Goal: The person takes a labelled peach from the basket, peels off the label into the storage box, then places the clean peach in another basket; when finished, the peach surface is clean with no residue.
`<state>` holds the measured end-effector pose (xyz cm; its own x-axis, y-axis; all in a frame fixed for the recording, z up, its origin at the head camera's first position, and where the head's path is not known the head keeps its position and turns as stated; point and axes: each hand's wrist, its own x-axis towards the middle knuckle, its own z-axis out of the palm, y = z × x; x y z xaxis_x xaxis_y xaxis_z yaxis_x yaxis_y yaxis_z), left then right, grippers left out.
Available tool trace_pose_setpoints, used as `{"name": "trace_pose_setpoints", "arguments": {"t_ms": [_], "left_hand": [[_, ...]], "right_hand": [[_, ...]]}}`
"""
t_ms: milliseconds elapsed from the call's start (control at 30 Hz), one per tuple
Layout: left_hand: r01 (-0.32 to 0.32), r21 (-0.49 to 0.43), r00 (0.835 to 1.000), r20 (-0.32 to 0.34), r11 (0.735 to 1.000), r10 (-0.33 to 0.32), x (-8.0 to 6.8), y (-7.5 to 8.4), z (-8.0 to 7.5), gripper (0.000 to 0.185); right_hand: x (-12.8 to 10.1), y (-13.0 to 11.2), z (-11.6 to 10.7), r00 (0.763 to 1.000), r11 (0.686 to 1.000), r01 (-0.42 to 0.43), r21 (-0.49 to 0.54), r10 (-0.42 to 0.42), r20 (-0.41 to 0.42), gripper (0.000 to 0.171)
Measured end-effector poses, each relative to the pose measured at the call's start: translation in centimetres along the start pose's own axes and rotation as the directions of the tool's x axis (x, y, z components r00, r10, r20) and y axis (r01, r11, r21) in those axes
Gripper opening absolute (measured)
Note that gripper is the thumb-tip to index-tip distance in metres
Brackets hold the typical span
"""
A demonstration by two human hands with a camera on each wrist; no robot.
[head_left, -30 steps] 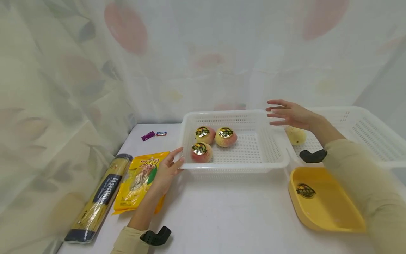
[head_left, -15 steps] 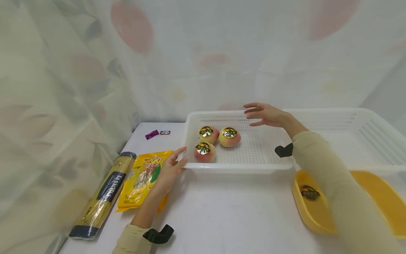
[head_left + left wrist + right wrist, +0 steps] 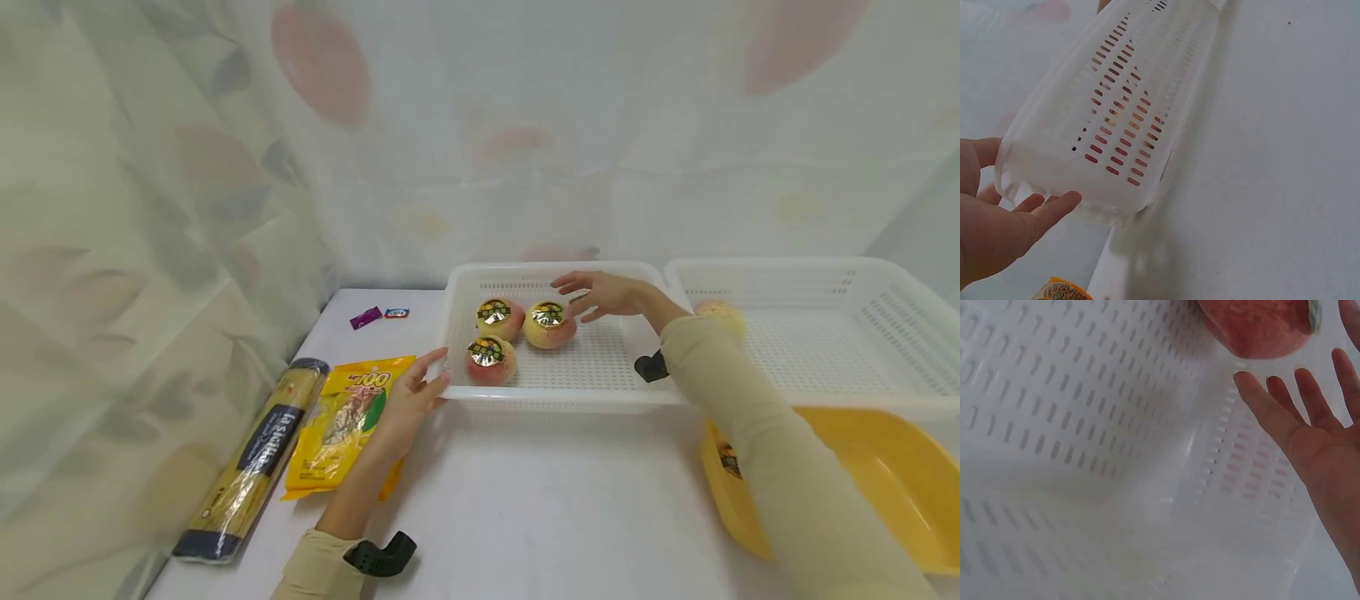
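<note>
The right hand [image 3: 607, 293] hangs inside the white basket [image 3: 558, 398] with its fingers spread and relaxed, holding nothing, its fingertips just beside the nearest of three wrapped peaches [image 3: 550, 324]; the wrist view shows the open palm [image 3: 1310, 434] close to that fruit [image 3: 1259, 325] but not yet on it. The left hand [image 3: 408, 398] is also open, its straight fingers pressed against the basket's near left corner, as the left wrist view confirms [image 3: 997, 231]. The likeliest slip, as I judge it, is a nudge instead of a grasp: the peach is round and sits loose on the perforated floor, so fingers arriving from the side could roll it into the two peaches [image 3: 495, 337] next to it. The glossy film wrap may also slide under a light pinch. If the left hand eases off, the light basket could skid across the desk [image 3: 555, 500] toward the yellow snack bag [image 3: 347, 417].
</note>
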<state>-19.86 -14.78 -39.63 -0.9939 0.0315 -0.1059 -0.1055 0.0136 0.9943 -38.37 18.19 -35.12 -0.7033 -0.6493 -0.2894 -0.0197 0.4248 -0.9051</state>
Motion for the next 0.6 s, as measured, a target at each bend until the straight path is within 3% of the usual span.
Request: {"name": "trace_pose_setpoints", "arguments": {"t_ms": [200,600], "left_hand": [[0.007,-0.004,1.0,0.004,1.0,-0.007,-0.1,0.1,0.0,0.047],[-0.014,0.003,1.0,0.008,1.0,0.014,-0.4,0.3,0.1,0.048]], "right_hand": [[0.9,0.3,1.2,0.999,0.995,-0.035,-0.091,0.038,0.027,0.077],[1.9,0.0,2.5,1.0,0.972,0.024,-0.236,-0.027,-0.008,0.077]]}}
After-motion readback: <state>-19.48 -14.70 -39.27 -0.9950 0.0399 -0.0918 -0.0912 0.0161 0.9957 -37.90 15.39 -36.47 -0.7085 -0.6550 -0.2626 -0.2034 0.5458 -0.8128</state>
